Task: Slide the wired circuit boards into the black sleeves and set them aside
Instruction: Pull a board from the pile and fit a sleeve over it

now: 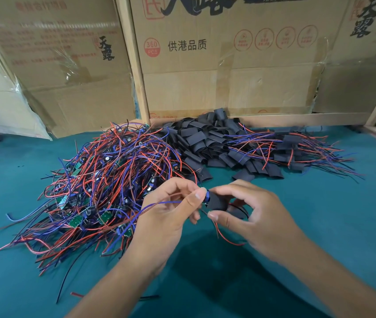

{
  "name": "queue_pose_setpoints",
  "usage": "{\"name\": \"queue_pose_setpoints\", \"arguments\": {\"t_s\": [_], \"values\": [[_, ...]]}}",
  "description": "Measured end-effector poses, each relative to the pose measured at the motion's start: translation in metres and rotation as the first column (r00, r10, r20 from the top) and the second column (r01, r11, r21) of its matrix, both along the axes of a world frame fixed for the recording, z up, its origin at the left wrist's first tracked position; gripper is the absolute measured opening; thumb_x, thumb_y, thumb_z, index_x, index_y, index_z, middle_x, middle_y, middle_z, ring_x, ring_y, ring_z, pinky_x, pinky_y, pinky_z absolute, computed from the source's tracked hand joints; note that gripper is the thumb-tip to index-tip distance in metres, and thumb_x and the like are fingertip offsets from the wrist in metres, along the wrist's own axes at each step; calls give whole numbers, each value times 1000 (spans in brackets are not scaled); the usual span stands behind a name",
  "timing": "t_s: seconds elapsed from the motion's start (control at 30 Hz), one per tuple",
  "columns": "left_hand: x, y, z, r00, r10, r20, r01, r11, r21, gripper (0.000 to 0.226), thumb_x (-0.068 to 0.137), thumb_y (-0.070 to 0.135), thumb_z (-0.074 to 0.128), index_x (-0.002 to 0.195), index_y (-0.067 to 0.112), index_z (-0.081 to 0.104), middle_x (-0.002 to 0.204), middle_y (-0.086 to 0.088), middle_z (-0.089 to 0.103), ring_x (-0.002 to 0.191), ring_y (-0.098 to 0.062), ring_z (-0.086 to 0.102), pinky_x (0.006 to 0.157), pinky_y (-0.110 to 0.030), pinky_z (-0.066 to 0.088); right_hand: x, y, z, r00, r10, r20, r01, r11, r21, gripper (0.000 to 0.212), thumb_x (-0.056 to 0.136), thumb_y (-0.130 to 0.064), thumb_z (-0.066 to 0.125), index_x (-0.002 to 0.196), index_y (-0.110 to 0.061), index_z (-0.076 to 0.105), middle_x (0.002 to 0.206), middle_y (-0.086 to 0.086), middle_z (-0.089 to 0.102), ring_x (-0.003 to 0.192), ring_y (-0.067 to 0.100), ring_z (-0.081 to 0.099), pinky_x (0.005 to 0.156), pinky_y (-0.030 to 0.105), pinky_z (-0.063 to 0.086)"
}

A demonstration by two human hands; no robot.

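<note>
My left hand point(171, 210) pinches a wired circuit board point(207, 195) by its blue end, and the board's red and blue wires trail off to the left. My right hand point(251, 214) grips a black sleeve point(218, 201) between thumb and fingers. The board sits mostly inside the sleeve, with only its blue tip showing. Both hands hover above the green table point(320, 214). A big tangle of unsleeved boards with red, blue and black wires point(104, 180) lies to the left. Loose black sleeves point(205, 138) are heaped behind.
Sleeved boards with wires point(297, 148) lie at the back right. Cardboard boxes point(228, 65) wall off the back of the table. A stray black wire point(67, 276) and a red scrap point(77, 294) lie near the front left.
</note>
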State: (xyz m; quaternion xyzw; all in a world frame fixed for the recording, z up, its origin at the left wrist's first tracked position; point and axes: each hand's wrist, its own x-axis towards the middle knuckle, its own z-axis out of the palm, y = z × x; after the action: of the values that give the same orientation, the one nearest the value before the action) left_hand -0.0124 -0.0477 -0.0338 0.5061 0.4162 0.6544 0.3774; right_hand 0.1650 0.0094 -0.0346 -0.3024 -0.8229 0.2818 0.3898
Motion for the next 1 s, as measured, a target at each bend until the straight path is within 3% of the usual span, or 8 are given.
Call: {"name": "queue_pose_setpoints", "arguments": {"t_s": [0.37, 0.53, 0.6, 0.67, 0.87, 1.0], "values": [[-1, -1, -1, 998, 5, -57, -5, 1000, 1, 16, 88, 19, 73, 86, 4, 68, 68, -11, 61, 59, -19, 57, 62, -23, 49, -3, -4, 0, 996, 19, -83, -17, 1000, 27, 31, 84, -33, 73, 103, -56, 63, 99, -17, 64, 94, 9, 63, 78, 17, 46], [-2, 1, -1, 999, 30, 12, -29, 999, -38, 10, 93, 13, 65, 90, 5, 70, 73, -17, 67, 61, -26, 65, 63, -32, 57, 1, -1, 1, 999, -48, -25, 49, 997, 63, 25, 84, -36, 73, 109, -32, 71, 92, -17, 62, 86, 2, 59, 76, 8, 39], [-3, 1, -3, 999, 26, -40, -28, 999, -38, 7, 94, 6, 64, 88, 5, 67, 72, -16, 66, 62, -25, 65, 65, -33, 57, 2, -1, 3, 999, -50, -11, 51, 995, 82, 27, 84, -35, 73, 110, -27, 72, 92, -17, 61, 85, 1, 58, 76, 8, 39], [-2, 0, -5, 993, 13, -118, -17, 999, -32, 6, 91, 12, 67, 85, 10, 69, 70, -13, 65, 64, -21, 63, 66, -28, 53, 2, -2, 4, 999, -34, -3, 34, 994, 107, 27, 85, -32, 73, 110, -24, 72, 93, -17, 62, 86, 1, 58, 77, 8, 40], [0, 0, -8, 1000, -16, -2, 16, 995, -96, 13, 84, 21, 70, 86, 9, 74, 68, -15, 64, 65, -23, 60, 69, -29, 51, 1, -3, 5, 1000, -30, 5, 29, 994, 105, 25, 84, -32, 74, 109, -30, 70, 91, -17, 62, 87, 2, 59, 76, 9, 40], [1, 0, -8, 998, -36, 53, 42, 992, -118, 11, 82, 18, 70, 84, 8, 75, 69, -15, 64, 62, -22, 59, 65, -27, 52, 4, -5, 10, 999, 39, 32, -38, 998, -53, 26, 83, -40, 73, 107, -39, 64, 91, -17, 69, 77, 0, 61, 71, 7, 43]]}}
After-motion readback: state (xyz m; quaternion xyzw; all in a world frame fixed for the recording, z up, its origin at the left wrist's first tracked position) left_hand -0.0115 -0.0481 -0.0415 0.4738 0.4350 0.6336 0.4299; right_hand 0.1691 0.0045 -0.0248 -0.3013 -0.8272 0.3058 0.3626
